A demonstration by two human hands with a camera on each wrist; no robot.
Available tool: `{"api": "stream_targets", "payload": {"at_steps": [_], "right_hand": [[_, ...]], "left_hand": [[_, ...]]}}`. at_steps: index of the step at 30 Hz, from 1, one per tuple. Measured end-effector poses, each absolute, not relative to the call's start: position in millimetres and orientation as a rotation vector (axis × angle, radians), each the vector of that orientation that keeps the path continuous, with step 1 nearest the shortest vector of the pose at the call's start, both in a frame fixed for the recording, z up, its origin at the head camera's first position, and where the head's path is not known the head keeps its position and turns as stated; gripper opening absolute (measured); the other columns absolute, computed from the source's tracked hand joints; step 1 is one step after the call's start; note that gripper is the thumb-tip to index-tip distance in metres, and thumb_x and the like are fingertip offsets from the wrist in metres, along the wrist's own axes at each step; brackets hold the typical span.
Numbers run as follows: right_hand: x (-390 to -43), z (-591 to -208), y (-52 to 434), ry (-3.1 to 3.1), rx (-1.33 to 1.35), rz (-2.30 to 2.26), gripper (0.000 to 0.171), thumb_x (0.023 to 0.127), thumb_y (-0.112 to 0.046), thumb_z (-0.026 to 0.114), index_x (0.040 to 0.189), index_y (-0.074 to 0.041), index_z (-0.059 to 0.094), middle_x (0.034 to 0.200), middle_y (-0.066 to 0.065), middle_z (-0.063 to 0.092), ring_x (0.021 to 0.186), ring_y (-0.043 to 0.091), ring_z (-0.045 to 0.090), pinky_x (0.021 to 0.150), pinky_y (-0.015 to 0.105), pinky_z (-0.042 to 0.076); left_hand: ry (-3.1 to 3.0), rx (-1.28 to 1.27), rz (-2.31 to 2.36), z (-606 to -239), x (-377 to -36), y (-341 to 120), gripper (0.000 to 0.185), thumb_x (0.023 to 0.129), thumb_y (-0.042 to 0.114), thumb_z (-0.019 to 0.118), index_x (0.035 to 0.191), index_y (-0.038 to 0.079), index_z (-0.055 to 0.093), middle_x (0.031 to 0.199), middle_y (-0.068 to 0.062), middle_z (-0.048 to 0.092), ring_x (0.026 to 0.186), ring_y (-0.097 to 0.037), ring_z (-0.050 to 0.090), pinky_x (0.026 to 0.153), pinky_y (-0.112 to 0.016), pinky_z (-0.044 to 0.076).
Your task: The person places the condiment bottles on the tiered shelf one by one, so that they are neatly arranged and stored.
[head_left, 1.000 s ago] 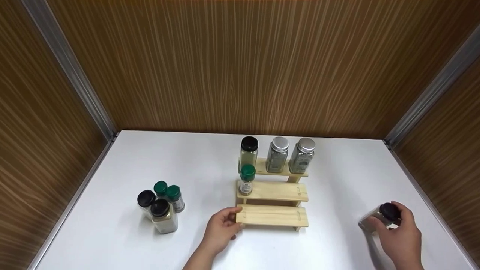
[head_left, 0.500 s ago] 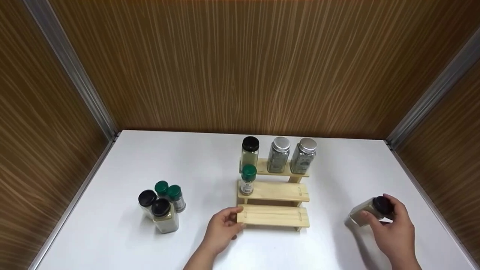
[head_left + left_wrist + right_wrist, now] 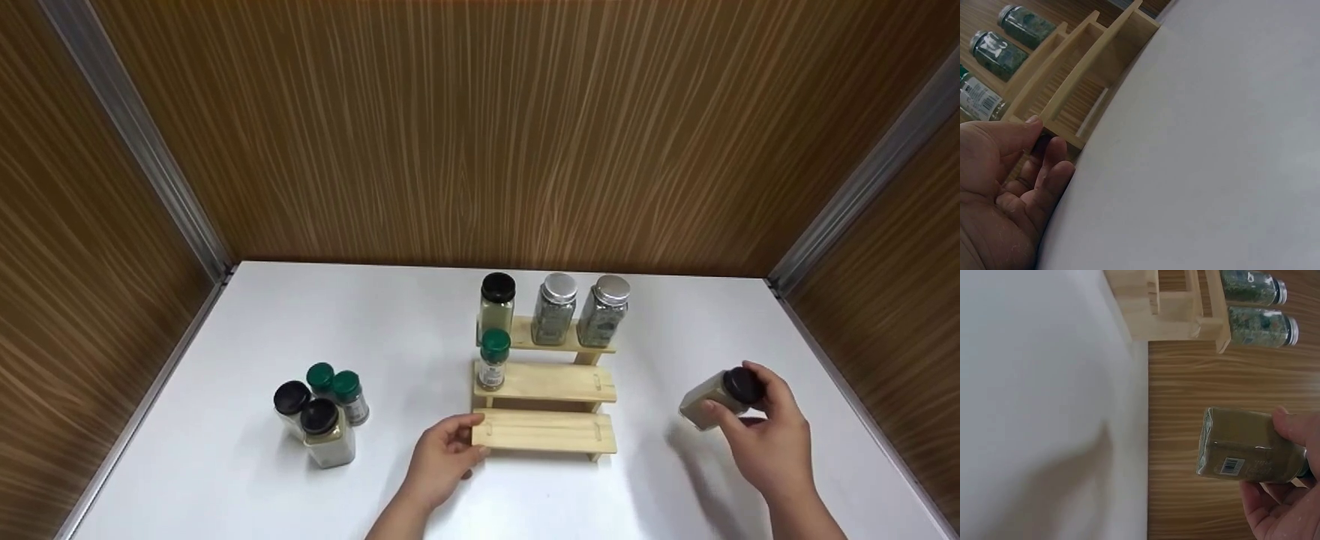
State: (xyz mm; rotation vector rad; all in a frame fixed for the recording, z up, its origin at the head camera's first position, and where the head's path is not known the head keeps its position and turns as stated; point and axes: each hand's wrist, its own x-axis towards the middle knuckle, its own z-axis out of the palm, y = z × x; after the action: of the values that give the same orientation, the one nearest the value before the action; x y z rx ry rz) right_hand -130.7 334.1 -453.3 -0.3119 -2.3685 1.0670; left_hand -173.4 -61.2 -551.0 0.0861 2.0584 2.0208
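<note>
Right hand [image 3: 776,441]: pinching a black-capped spice jar [image 3: 707,396], tilted, above the tabletop [image 3: 412,322]; moved inward since a second ago, so nearer the three-tier wooden rack [image 3: 555,381], not touching it.
Left hand [image 3: 442,459]: pinching the lowest tier [image 3: 544,430] by its left end, unmoved.
Barcode label [image 3: 1232,466]: too small to read.
Black-capped bottle [image 3: 497,309], top tier [image 3: 526,331]: partly hidden behind a green-capped shaker [image 3: 493,364].

This is a partitioned work booth [image 3: 82,247]: a white table [image 3: 420,337] is enclosed on three sides by wood-grain panels [image 3: 465,135], with metal strips [image 3: 133,127] at the corners.
</note>
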Motion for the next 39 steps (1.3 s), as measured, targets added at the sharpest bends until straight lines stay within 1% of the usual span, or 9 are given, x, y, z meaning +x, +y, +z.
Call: {"api": "stream_targets", "payload": {"at_steps": [5, 8, 13, 18, 21, 26, 31, 34, 39], "right_hand": [[-137, -438, 317, -2.362, -0.153, 1.041, 0.073, 0.083, 0.005, 0.086, 0.148, 0.001, 0.053, 0.130, 0.023, 0.067, 0.098, -0.017, 0.052, 0.074, 0.006, 0.046], [-141, -428, 305, -2.351, -0.049, 1.023, 0.074, 0.081, 0.009, 0.086, 0.147, 0.000, 0.054, 0.126, 0.021, 0.069, 0.099, -0.012, 0.055, 0.075, 0.007, 0.047], [-148, -414, 281, -2.334, 0.137, 1.050, 0.076, 0.079, 0.013, 0.086, 0.147, 0.001, 0.054, 0.127, 0.022, 0.068, 0.103, -0.008, 0.056, 0.077, 0.009, 0.047], [-160, -405, 256, -2.309, 0.327, 1.057, 0.078, 0.074, 0.016, 0.088, 0.144, 0.004, 0.055, 0.124, 0.021, 0.069, 0.105, -0.006, 0.058, 0.077, 0.011, 0.050], [-167, -403, 243, -2.309, 0.419, 1.051, 0.078, 0.073, 0.016, 0.089, 0.142, 0.005, 0.054, 0.123, 0.019, 0.069, 0.106, 0.000, 0.060, 0.077, 0.014, 0.051], [-178, -404, 226, -2.347, 0.495, 1.087, 0.074, 0.075, 0.011, 0.090, 0.140, 0.000, 0.056, 0.118, 0.013, 0.070, 0.101, 0.012, 0.063, 0.071, 0.023, 0.054], [-184, -408, 215, -2.374, 0.535, 1.158, 0.071, 0.075, 0.010, 0.091, 0.137, -0.002, 0.060, 0.114, 0.009, 0.071, 0.096, 0.010, 0.061, 0.062, 0.024, 0.053], [-188, -412, 211, -2.372, 0.566, 1.149, 0.071, 0.073, 0.010, 0.092, 0.137, -0.001, 0.061, 0.118, 0.010, 0.070, 0.096, 0.010, 0.061, 0.061, 0.024, 0.053], [-195, -418, 205, -2.391, 0.569, 1.121, 0.073, 0.072, 0.009, 0.093, 0.138, -0.001, 0.062, 0.123, 0.010, 0.068, 0.095, 0.016, 0.064, 0.061, 0.024, 0.055]], "left_hand": [[2.065, 0.094, 2.019, -550, -172, -62, 0.049, 0.088, -0.003, 0.080, 0.135, 0.002, 0.068, 0.102, -0.006, 0.067, 0.077, -0.014, 0.061, 0.061, -0.025, 0.053], [2.067, 0.100, 2.014, -549, -172, -61, 0.049, 0.088, -0.002, 0.080, 0.135, 0.003, 0.068, 0.102, -0.006, 0.067, 0.076, -0.013, 0.061, 0.060, -0.024, 0.053], [2.063, 0.100, 2.019, -550, -173, -62, 0.048, 0.088, -0.003, 0.080, 0.134, 0.003, 0.068, 0.101, -0.006, 0.067, 0.074, -0.013, 0.060, 0.059, -0.024, 0.053], [2.048, 0.104, 2.034, -551, -173, -62, 0.047, 0.088, -0.003, 0.079, 0.133, 0.002, 0.068, 0.101, -0.007, 0.066, 0.073, -0.013, 0.060, 0.059, -0.024, 0.052], [2.037, 0.112, 2.049, -551, -172, -62, 0.046, 0.088, -0.004, 0.079, 0.133, 0.001, 0.068, 0.100, -0.007, 0.066, 0.072, -0.012, 0.060, 0.058, -0.023, 0.051], [2.036, 0.096, 2.038, -552, -173, -61, 0.045, 0.089, -0.005, 0.078, 0.132, 0.002, 0.069, 0.101, -0.006, 0.066, 0.073, -0.013, 0.060, 0.059, -0.024, 0.052], [2.045, 0.092, 2.021, -552, -173, -61, 0.044, 0.088, -0.004, 0.079, 0.131, 0.003, 0.070, 0.100, -0.006, 0.067, 0.074, -0.013, 0.062, 0.060, -0.025, 0.053], [2.048, 0.114, 2.033, -551, -173, -62, 0.044, 0.088, -0.003, 0.079, 0.131, 0.001, 0.069, 0.100, -0.006, 0.067, 0.075, -0.013, 0.063, 0.060, -0.024, 0.052], [2.049, 0.143, 2.054, -552, -173, -62, 0.046, 0.088, -0.004, 0.079, 0.132, 0.000, 0.068, 0.101, -0.006, 0.067, 0.075, -0.013, 0.063, 0.058, -0.023, 0.051]]}}
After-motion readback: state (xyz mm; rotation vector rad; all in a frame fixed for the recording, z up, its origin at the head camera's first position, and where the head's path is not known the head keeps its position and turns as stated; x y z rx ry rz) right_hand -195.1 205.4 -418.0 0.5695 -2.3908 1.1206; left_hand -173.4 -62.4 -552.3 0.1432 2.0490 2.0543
